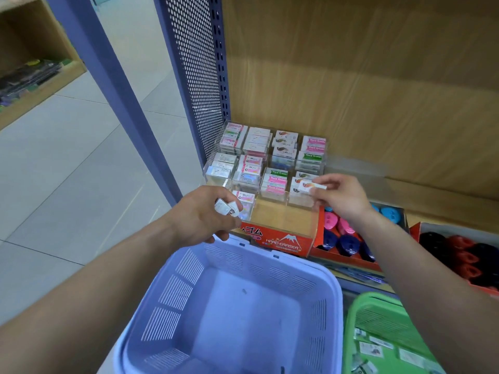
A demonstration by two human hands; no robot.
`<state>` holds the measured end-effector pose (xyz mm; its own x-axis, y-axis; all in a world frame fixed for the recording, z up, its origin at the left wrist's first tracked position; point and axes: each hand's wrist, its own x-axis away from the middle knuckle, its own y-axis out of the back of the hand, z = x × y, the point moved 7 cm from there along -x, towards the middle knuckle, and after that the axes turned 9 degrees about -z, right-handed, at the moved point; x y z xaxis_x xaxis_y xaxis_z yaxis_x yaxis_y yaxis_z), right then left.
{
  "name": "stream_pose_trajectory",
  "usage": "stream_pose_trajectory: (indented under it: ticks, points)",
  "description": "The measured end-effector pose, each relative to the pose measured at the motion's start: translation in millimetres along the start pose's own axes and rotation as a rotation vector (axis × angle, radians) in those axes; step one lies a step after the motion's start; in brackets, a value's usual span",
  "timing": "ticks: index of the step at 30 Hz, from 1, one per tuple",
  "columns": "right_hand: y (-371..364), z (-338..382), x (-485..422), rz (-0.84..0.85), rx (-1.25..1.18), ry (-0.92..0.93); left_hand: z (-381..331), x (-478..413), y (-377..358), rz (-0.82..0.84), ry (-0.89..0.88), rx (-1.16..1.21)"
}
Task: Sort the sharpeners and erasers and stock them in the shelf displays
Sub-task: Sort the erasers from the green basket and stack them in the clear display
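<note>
A clear acrylic display [280, 211] on the wooden shelf holds several compartments of wrapped erasers. My right hand [340, 197] pinches one white eraser [312, 186] with a red-orange label just above the front right compartment. My left hand [199, 214] grips a few small wrapped erasers [228, 207] in front of the display's front left compartment. The front middle compartment shows bare wood. A red "Hard Eraser" box [283, 241] sits under the display's front.
An empty lilac basket [243, 306] sits below my hands. A green basket [383, 333] with several erasers is at lower right. Red boxes of pink, blue and black sharpeners [343, 238] stand to the right. A perforated blue upright [194, 76] borders the shelf.
</note>
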<state>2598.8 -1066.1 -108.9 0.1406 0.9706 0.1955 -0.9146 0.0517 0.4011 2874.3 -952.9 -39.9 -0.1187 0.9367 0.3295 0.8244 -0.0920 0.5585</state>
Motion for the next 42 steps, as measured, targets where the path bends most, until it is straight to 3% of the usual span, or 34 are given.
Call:
stream_pose_trajectory:
  ticks: [10,22,28,36,42]
  points:
    - [1,25,-43,-0.259,0.18,0.187,-12,-11,-14,0.004,-0.016,0.002]
    - [-9,30,-58,-0.342,0.511,0.392,-19,-20,-24,-0.054,-0.02,0.09]
    - [0,36,-26,-0.246,0.293,0.412,-21,-19,-23,-0.034,-0.045,0.11]
    - [-22,73,73,0.313,-0.168,0.271,-35,-14,-28,-0.053,-0.059,0.246]
    - [-21,75,83,0.34,-0.186,0.244,-50,-4,-32,-0.002,-0.155,0.284]
